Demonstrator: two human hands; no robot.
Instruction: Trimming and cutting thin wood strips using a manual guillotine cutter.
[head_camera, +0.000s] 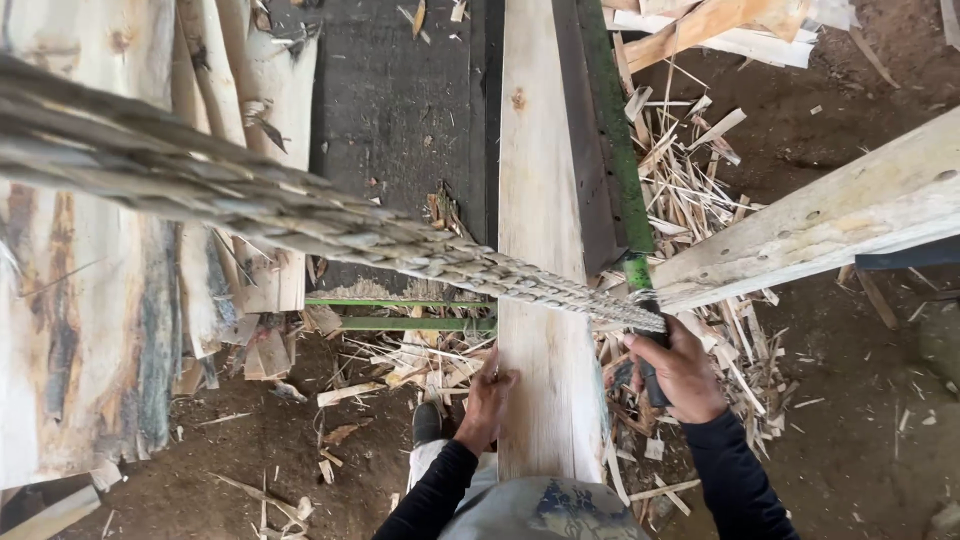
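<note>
The left hand (487, 398) lies on the near left edge of a long pale plank (540, 230), fingers curled over that edge and thumb on top. The plank runs straight away from the person along a dark machine bed (400, 110). The right hand (680, 370), just right of the plank, is wrapped tight around a dark handle (652, 375) on a green bar (612, 140). A thick twisted rope (300, 215) slants down from the far left to meet the handle just above the right hand. Wood offcuts (700, 190) litter the dirt floor (860, 400) beyond the right hand, and rough boards (80, 300) lie well left of the left hand.
</note>
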